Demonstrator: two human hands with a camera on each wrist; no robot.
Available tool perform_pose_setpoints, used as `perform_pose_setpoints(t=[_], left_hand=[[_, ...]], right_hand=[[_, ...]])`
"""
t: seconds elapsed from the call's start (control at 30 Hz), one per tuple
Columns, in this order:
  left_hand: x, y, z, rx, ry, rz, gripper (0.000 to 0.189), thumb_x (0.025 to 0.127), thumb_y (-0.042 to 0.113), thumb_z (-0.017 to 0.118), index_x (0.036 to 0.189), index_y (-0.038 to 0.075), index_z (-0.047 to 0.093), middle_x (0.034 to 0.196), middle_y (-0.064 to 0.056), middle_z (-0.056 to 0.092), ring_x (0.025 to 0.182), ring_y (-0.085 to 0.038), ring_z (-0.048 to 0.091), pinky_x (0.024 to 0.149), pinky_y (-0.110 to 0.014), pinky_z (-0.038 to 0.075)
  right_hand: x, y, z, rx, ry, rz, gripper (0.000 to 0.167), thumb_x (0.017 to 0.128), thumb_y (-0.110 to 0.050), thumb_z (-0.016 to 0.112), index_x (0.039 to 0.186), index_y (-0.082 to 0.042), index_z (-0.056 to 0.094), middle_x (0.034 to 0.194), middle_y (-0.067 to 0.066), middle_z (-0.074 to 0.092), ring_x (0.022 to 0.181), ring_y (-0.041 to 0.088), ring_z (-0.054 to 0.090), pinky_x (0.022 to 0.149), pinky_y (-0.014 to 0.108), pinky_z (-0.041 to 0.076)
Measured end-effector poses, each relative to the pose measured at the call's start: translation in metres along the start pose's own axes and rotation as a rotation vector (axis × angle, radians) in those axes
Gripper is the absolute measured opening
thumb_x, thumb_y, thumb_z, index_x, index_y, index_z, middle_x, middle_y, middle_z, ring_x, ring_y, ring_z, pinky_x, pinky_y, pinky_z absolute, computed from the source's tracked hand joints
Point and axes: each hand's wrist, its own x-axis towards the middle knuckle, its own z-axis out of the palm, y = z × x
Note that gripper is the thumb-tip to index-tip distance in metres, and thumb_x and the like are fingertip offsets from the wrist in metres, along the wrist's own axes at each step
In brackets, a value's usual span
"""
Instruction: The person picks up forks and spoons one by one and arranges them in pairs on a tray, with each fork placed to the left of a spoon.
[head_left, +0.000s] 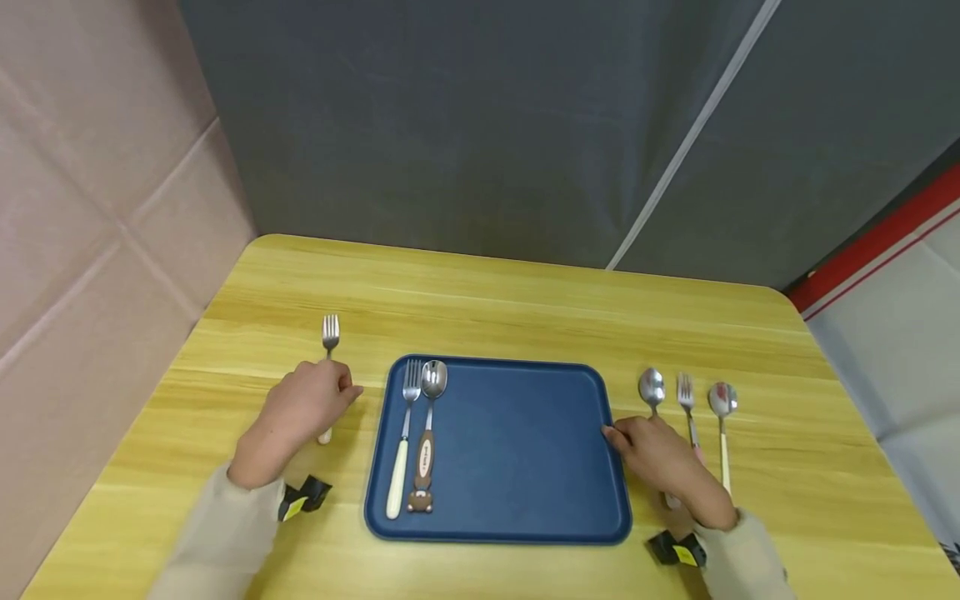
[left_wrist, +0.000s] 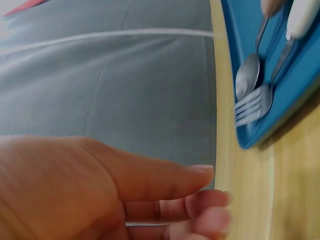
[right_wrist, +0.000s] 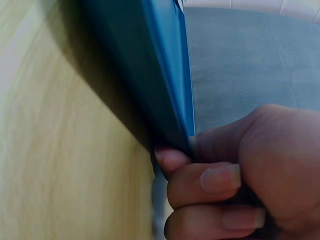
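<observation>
A dark blue tray (head_left: 525,450) lies on the table, bearing a fork with a cream handle (head_left: 401,467) and a spoon with a brown bear handle (head_left: 426,454) side by side at its left. My right hand (head_left: 656,450) pinches the tray's right rim; in the right wrist view the thumb is over the edge and fingers curl under it. Left of the tray, my left hand (head_left: 311,400) is above another fork (head_left: 331,332), partly covering it. Its thumb (left_wrist: 170,177) and loosely bent fingers have nothing between them in the left wrist view.
Right of the tray lie a spoon (head_left: 652,387) partly hidden by my right hand, a fork with a pink handle (head_left: 686,392) and a spoon with a cream handle (head_left: 723,400). A grey partition (head_left: 450,133) stands behind the wooden table (head_left: 480,300), and a pale wall (head_left: 97,208) at the left.
</observation>
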Motion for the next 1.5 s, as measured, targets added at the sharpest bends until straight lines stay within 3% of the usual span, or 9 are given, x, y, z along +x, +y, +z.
perform_pose_setpoints(t=[0.4, 0.6, 1.5], left_hand=[[0.008, -0.026, -0.011, -0.05, -0.007, -0.056, 0.031, 0.095, 0.019, 0.057, 0.067, 0.007, 0.053, 0.055, -0.001, 0.041, 0.048, -0.015, 0.04, 0.045, -0.028, 0.032], [0.014, -0.036, -0.009, -0.101, -0.06, -0.123, 0.03, 0.097, 0.022, 0.055, 0.075, 0.002, 0.06, 0.053, -0.003, 0.051, 0.046, -0.016, 0.048, 0.045, -0.029, 0.037], [0.024, -0.049, 0.007, -0.12, -0.112, -0.151, 0.033, 0.096, 0.026, 0.057, 0.07, 0.004, 0.057, 0.051, -0.005, 0.053, 0.044, -0.018, 0.052, 0.042, -0.03, 0.039]], right_hand=[[0.0, -0.002, -0.001, 0.008, 0.004, 0.009, 0.042, 0.099, -0.018, 0.051, 0.058, -0.017, 0.042, 0.049, -0.007, 0.033, 0.042, 0.007, 0.03, 0.045, 0.024, 0.029], [0.001, -0.001, -0.001, 0.007, -0.002, 0.015, 0.042, 0.099, -0.018, 0.052, 0.058, -0.017, 0.042, 0.049, -0.007, 0.033, 0.042, 0.007, 0.03, 0.045, 0.024, 0.029], [0.0, 0.0, 0.0, 0.007, -0.01, 0.023, 0.042, 0.1, -0.019, 0.051, 0.058, -0.017, 0.042, 0.049, -0.007, 0.034, 0.041, 0.007, 0.03, 0.046, 0.024, 0.03]])
